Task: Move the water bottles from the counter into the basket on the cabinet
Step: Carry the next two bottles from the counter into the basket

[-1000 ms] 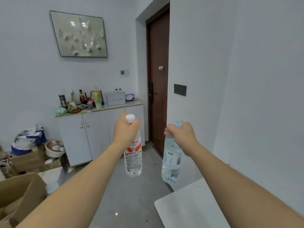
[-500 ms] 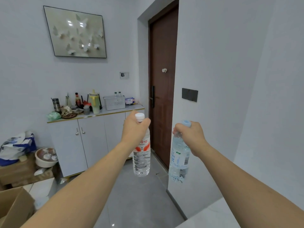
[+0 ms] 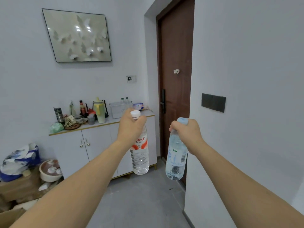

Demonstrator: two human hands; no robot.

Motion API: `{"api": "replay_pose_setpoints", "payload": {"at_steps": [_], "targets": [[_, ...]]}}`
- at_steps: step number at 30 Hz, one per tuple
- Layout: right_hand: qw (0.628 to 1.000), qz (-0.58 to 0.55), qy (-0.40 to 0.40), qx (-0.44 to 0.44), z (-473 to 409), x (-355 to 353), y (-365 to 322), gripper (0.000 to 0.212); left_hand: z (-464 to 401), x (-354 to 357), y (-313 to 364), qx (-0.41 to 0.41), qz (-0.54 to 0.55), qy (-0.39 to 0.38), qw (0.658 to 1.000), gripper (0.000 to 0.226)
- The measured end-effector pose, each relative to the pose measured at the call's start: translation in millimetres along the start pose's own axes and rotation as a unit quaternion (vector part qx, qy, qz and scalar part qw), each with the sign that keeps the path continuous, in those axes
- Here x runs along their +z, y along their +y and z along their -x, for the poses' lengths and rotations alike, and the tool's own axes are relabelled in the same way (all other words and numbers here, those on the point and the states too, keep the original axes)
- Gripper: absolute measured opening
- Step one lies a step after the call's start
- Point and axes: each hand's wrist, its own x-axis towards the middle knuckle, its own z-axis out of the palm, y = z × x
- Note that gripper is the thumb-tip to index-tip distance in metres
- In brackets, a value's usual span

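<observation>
Carrying one bottle [image 3: 140, 159] by its neck in the left hand [image 3: 130, 127] and another bottle [image 3: 175, 159] likewise in the right hand [image 3: 187, 135], fingers clamped, the person should keep both upright and lower them into the basket [image 3: 118, 109] near the cabinet's [image 3: 98, 145] right edge.

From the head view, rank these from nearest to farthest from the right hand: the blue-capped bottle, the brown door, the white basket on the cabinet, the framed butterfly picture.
1. Blue-capped bottle, gripped in the right hand.
2. Brown door, ahead, slightly left.
3. White basket, on the cabinet's right end.
4. Framed butterfly picture, high on the left wall.
</observation>
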Motion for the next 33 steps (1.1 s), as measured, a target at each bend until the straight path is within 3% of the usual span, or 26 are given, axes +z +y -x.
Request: {"api": "replay_pose_setpoints", "payload": {"at_steps": [5,8,13,18,21,33], "targets": [[1.000,-0.001,-0.029,0.008,-52.9,52.8,18.5,0.036,-57.1,1.6,-48.4,-0.021,-0.003,0.000,1.000,0.014],[0.999,0.000,-0.034,0.014,-86.7,88.2,29.6,0.027,-96.4,-3.2,-79.7,-0.023,-0.001,-0.006,1.000,0.014],[1.000,0.002,-0.027,0.012,-148.0,155.4,37.7,0.032,-173.9,-28.4,-124.7,-0.001,0.004,-0.024,1.000,0.014],[1.000,0.002,-0.016,-0.005,-207.3,226.6,27.7,0.023,-254.8,-60.2,-155.9,0.034,0.022,-0.013,0.999,0.025],[1.000,-0.008,-0.013,-0.006,-239.9,262.4,29.7,0.031,-293.2,-72.5,-177.5,0.039,0.026,-0.005,0.999,0.025],[0.999,-0.016,-0.016,0.045,-385.9,348.8,81.4,0.007,-426.7,-48.8,-277.9,-0.009,0.027,0.007,1.000,0.018]]}}
